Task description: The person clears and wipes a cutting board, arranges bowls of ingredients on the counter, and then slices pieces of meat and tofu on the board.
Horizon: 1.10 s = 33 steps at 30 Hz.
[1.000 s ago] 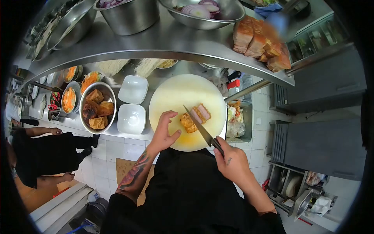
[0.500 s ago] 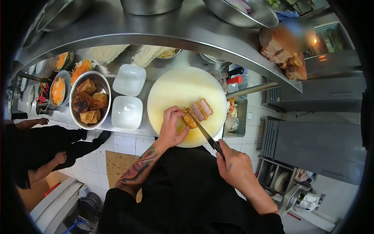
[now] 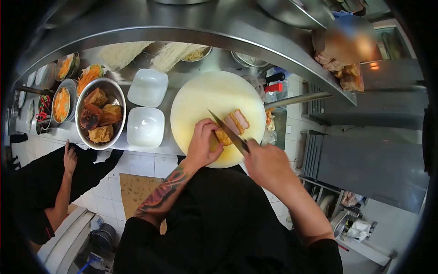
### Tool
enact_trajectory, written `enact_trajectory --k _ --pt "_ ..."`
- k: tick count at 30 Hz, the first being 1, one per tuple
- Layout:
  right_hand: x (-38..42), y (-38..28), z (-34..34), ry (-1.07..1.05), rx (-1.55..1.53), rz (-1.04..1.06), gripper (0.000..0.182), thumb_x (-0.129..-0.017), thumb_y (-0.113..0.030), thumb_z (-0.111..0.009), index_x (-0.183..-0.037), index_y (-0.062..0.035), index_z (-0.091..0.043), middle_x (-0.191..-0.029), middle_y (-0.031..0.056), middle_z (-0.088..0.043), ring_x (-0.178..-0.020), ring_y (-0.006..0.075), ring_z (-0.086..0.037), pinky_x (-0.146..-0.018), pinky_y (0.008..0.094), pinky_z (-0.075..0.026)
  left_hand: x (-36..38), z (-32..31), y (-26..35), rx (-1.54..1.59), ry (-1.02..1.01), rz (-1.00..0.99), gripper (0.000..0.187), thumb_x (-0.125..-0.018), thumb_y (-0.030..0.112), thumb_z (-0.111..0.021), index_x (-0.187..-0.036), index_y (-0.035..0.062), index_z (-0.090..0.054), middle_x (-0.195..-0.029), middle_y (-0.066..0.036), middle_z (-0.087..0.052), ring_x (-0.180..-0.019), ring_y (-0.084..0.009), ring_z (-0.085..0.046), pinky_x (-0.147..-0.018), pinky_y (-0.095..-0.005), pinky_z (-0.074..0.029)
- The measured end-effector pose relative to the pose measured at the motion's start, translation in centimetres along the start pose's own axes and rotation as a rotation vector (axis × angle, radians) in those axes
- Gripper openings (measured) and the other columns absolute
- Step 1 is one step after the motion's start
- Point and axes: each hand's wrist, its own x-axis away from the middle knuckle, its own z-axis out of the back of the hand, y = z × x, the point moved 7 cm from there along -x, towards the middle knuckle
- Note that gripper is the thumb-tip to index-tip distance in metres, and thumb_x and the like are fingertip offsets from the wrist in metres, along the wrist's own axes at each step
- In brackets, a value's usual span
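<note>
A round white cutting board lies in front of me on the steel counter. On it is a block of crispy pork belly, with cut slices at its far right end. My left hand has its fingers bent around the near left end of the block, pressing it to the board. My right hand is wrapped round the handle of a kitchen knife. The dark blade lies diagonally across the pork, between the block and the slices, its tip pointing up and left. The hand hides the handle.
Left of the board stand two white bowls and a steel colander with fried pork chunks. Dry noodles lie behind. A steel shelf overhangs the counter. A co-worker's hand is at the left.
My right hand has moved up and left with the knife, whose tip now reaches farther past the pork. My left hand stays on the block. The co-worker's arm has risen toward the counter.
</note>
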Motion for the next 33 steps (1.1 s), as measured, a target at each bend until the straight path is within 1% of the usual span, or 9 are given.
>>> enact_trajectory --k 3,8,12,18,21,25,28,30,33 --pt "-2.0 -0.6 -0.5 0.032 -0.045 0.024 0.021 -0.096 -0.019 -0.058 -0.1 0.0015 -0.059 -0.07 0.023 -0.067 -0.069 0.0432 -0.069 -0.068 0.0528 -0.056 -0.1 0.2 -0.2 -0.036 0.016 0.001 0.056 -0.07 0.005 -0.078 -0.12 0.0015 -0.052 -0.121 -0.02 -0.051 -0.113 -0.0402 -0.054 -0.098 -0.043 -0.047" --pt "2.2 -0.4 2.3 -0.146 0.083 -0.04 0.02 -0.097 -0.018 -0.056 -0.1 0.0021 -0.059 -0.073 0.0229 -0.069 -0.071 0.0423 -0.071 -0.069 0.0501 -0.058 -0.1 0.4 0.0 -0.025 0.021 0.006 0.056 -0.07 0.005 -0.078 -0.119 0.0016 -0.052 -0.121 -0.021 -0.051 -0.112 -0.0403 -0.053 -0.099 -0.0437 -0.047" --pt "-2.4 -0.4 -2.2 -0.033 -0.013 -0.052 0.022 -0.097 -0.02 -0.061 -0.106 0.0004 -0.062 -0.076 0.0228 -0.07 -0.075 0.044 -0.069 -0.071 0.0557 -0.054 -0.1 0.2 0.1 -0.047 0.005 0.009 0.055 -0.07 0.005 -0.078 -0.119 0.0021 -0.052 -0.121 -0.021 -0.051 -0.112 -0.0403 -0.053 -0.098 -0.0439 -0.047" --pt "1.6 0.6 -0.9 -0.159 0.038 -0.105 0.02 -0.098 -0.021 -0.06 -0.102 -0.0011 -0.059 -0.072 0.0227 -0.068 -0.071 0.0435 -0.069 -0.068 0.0532 -0.055 -0.2 0.3 0.4 -0.068 0.003 -0.009 0.054 -0.069 0.004 -0.078 -0.117 0.0022 -0.052 -0.12 -0.021 -0.052 -0.111 -0.0405 -0.053 -0.098 -0.0439 -0.046" --pt "-0.4 1.0 -4.6 -0.032 -0.003 -0.093 0.02 -0.098 -0.021 -0.06 -0.101 -0.0016 -0.057 -0.069 0.0221 -0.068 -0.069 0.0428 -0.069 -0.065 0.0548 -0.054 -0.3 0.1 0.2 -0.099 0.013 0.002 0.053 -0.069 0.007 -0.078 -0.116 0.0028 -0.053 -0.119 -0.018 -0.053 -0.11 -0.0392 -0.053 -0.096 -0.0454 -0.047" --pt "1.7 1.8 -2.8 -0.089 -0.05 -0.085 0.02 -0.1 -0.02 -0.054 -0.101 0.0003 -0.056 -0.071 0.023 -0.069 -0.068 0.0416 -0.071 -0.065 0.0531 -0.056 -0.4 0.1 0.0 -0.089 0.0 0.005 0.053 -0.069 0.007 -0.078 -0.116 0.0028 -0.053 -0.12 -0.019 -0.052 -0.11 -0.0399 -0.053 -0.096 -0.0455 -0.046" --pt "2.4 2.9 -5.4 -0.228 -0.037 -0.144 0.022 -0.101 -0.022 -0.054 -0.101 0.0006 -0.056 -0.072 0.024 -0.069 -0.069 0.0434 -0.071 -0.065 0.0529 -0.056 -0.3 0.2 -0.1 -0.084 -0.009 0.016 0.052 -0.071 0.008 -0.078 -0.117 0.003 -0.053 -0.121 -0.02 -0.051 -0.111 -0.0401 -0.053 -0.097 -0.0453 -0.046" --pt "-0.1 4.1 -11.9 -0.076 -0.099 -0.173 0.025 -0.103 -0.025 -0.054 -0.102 0.0008 -0.055 -0.073 0.0248 -0.069 -0.069 0.0452 -0.07 -0.066 0.0532 -0.056 -0.3 0.4 0.2 -0.019 -0.051 0.036 0.051 -0.075 0.008 -0.078 -0.119 0.0028 -0.053 -0.123 -0.021 -0.05 -0.113 -0.04 -0.052 -0.099 -0.0449 -0.045" --pt "-0.8 4.8 -11.0 -0.038 -0.197 -0.158 0.026 -0.103 -0.025 -0.054 -0.104 0.0005 -0.055 -0.073 0.0248 -0.069 -0.071 0.046 -0.07 -0.066 0.0545 -0.055 0.0 0.6 0.0 0.06 -0.133 0.059 0.049 -0.082 0.007 -0.074 -0.127 0.0031 -0.054 -0.13 -0.021 -0.05 -0.126 -0.0379 -0.05 -0.106 -0.0439 -0.043"
